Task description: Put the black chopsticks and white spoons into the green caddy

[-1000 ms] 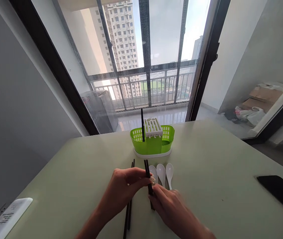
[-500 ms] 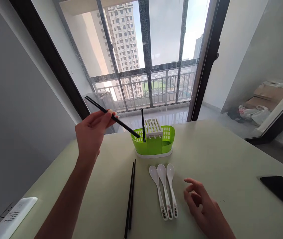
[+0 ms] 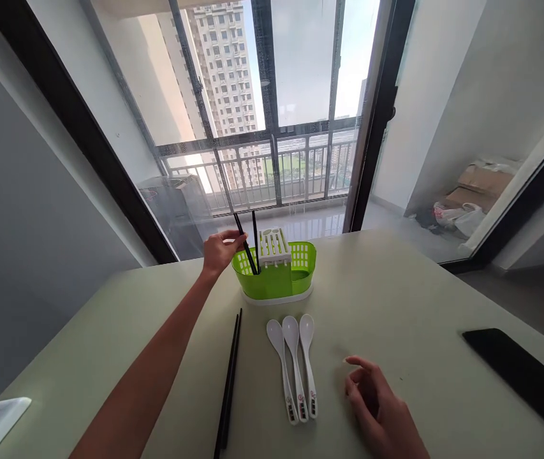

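Note:
My left hand (image 3: 222,252) pinches a pair of black chopsticks (image 3: 247,252) near their upper part. Their lower ends are inside the left compartment of a green utensil holder (image 3: 274,284) with a white base and a white slotted rack. Another black chopstick or pair (image 3: 255,239) leans upright in that same compartment, beside the rack. My right hand (image 3: 381,408) rests at the table's front right, fingers loosely curled and apart, holding nothing. Left of it lie three white spoons (image 3: 295,360), bowls pointing away from me. Two black chopsticks (image 3: 230,382) lie on the table between the spoons and my left forearm.
A black flat object (image 3: 515,376) lies at the table's (image 3: 381,287) right side. At the front left corner is a white object with printing (image 3: 1,421). Beyond the table stand glass doors, with boxes and bags (image 3: 472,197) on the floor at right.
My left hand has moved right and forward, and the chopsticks in it have swung from slanting to steep, their ends now in the holder. My right hand stays nearly where it was. The view has shifted slightly.

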Demonstrator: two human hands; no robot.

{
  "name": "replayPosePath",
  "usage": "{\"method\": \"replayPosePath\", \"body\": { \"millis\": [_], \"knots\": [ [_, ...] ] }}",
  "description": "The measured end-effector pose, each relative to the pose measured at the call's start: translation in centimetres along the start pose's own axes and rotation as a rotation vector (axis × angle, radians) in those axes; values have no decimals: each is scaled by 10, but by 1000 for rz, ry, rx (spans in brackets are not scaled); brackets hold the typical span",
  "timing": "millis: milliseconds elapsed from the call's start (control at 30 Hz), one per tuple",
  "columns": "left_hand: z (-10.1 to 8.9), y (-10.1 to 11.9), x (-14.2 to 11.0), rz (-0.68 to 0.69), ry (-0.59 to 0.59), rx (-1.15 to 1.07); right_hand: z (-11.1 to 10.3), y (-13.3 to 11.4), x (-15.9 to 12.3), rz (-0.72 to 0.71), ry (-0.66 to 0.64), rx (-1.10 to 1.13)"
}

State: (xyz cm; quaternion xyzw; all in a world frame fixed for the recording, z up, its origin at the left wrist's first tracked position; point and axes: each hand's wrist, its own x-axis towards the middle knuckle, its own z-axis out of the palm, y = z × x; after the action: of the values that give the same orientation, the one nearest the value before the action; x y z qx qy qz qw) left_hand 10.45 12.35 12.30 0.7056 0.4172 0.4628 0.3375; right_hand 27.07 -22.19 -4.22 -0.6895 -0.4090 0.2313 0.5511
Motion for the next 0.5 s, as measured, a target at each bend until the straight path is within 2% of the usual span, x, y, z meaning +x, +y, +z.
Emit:
{"method": "replayPosePath", "body": {
  "millis": [300,500],
  "knots": [
    [4,-19,12,76,-34,196,-2,3,3,6,-19,5],
    [6,-17,12,146,-79,257,-5,1,3,56,-40,-5]
  ]
}}
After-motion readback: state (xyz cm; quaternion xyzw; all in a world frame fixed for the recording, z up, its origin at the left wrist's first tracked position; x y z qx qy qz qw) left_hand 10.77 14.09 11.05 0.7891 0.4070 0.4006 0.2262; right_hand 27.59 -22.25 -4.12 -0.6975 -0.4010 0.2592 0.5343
